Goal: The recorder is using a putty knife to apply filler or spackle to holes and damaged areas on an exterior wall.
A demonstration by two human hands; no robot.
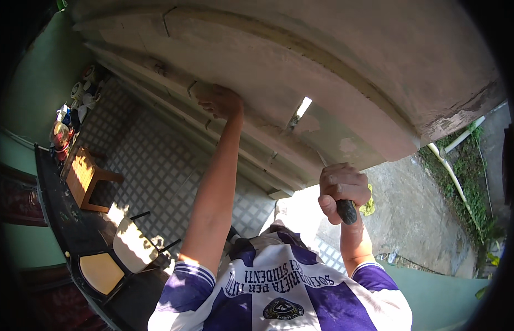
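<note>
My left hand (221, 101) rests on the pale plastered surface (279, 66), fingers bent and apart, beside a small bent metal bracket. My right hand (342, 187) is wrapped round the dark handle of a hand tool (347, 211); its thin blade, partly visible above my fingers, reaches to a weathered ledge with peeling patches. A narrow slot (301, 110) through the surface lies between my two hands. A small yellow-green thing (369, 206) shows behind my right wrist, too unclear to name.
A tiled floor (157, 154) lies below left, with a wooden stool (80, 176), light chairs (101, 271), a dark counter edge and assorted items along the green wall (30, 99). At right are a concrete path (422, 215), white pipes (458, 182) and plants.
</note>
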